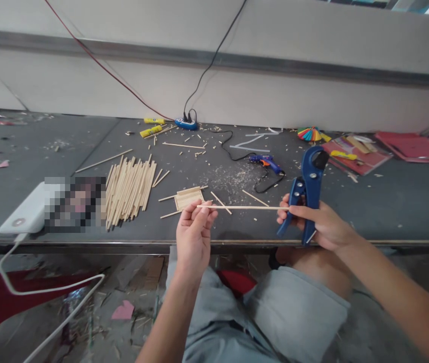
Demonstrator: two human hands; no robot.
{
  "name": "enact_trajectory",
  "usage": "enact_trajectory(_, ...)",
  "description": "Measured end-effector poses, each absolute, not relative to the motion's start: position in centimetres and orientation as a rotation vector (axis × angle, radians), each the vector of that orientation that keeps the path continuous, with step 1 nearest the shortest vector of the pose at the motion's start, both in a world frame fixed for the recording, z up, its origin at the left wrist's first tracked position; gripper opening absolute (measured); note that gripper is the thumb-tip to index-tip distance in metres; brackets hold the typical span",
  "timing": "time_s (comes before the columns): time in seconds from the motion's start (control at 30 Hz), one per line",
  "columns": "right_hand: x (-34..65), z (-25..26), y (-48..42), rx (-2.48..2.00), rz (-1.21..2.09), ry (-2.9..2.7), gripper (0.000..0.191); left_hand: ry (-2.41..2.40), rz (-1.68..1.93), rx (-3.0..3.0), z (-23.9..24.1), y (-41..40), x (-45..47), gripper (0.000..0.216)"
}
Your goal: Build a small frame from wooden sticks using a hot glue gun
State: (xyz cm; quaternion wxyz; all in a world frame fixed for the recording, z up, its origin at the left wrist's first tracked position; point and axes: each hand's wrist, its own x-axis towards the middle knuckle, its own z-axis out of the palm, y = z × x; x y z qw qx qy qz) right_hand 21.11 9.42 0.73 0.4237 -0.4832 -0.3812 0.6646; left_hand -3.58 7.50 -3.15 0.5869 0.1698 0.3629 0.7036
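My left hand (196,227) pinches one end of a thin wooden stick (248,207), which stretches level across to my right hand (318,222). The right thumb and fingers hold the stick's other end and also grip a blue pipe cutter (312,186), its dark blade end pointing up. Behind my left hand, a small panel of glued sticks (190,196) lies on the table, partly covered by the fingers. To its left is a pile of wooden sticks (129,189). A blue glue gun (265,162) rests on the table beyond my hands.
A white power bank (23,212) with a cable sits at the left beside a blurred-out patch. Yellow glue tubes (152,131) and a blue power strip (185,123) lie by the wall. Red folders (413,146) are at the right. Stick scraps litter the dark table (396,206).
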Motion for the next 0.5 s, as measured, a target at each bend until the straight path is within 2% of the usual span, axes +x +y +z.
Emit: enact_trajectory(0.5, 20.9, 0.2, 9.22, -1.176, 1.707, -0.88, 0.013, 0.803, 1.675, 0.39, -2.45, 7.13, -2.86, 0.016)
